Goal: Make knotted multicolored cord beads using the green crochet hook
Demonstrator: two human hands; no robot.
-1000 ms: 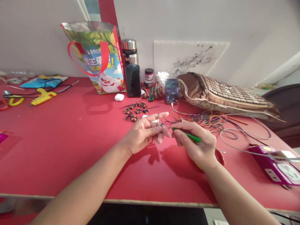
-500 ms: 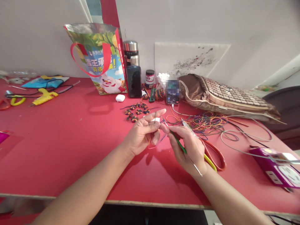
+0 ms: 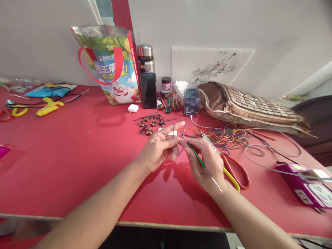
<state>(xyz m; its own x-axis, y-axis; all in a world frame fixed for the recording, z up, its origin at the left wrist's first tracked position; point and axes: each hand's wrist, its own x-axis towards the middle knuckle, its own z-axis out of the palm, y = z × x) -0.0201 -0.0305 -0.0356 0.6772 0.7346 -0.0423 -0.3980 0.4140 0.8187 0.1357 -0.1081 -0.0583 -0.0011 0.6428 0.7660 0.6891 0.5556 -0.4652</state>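
Note:
My right hand [image 3: 206, 160] is closed round the green grip of a crochet hook [image 3: 199, 159], whose bare metal end points back over the wrist. The hook's front tip meets the fingertips of my left hand [image 3: 166, 143]. Between thumb and fingers, the left hand pinches thin multicoloured yarn [image 3: 181, 152]; a strand runs up over its raised index finger and a loop hangs below. The small stitches at the fingertips are partly hidden. Behind the hands lie several dark crocheted pieces with orange and green flecks [image 3: 154, 123].
A tangle of cord [image 3: 228, 136] and red-and-yellow-handled scissors [image 3: 237, 173] lie right of my hands. Behind stand a carrier bag [image 3: 114, 69], a black phone [image 3: 148, 90] and a lit phone [image 3: 191, 102]. A purple power strip [image 3: 298, 186] sits at right, a yellow glue gun [image 3: 49, 107] at left.
The hook's rear end has swung slightly up and left with small turns of my right hand. My left fingertips have shifted a little right. Nothing else has moved.

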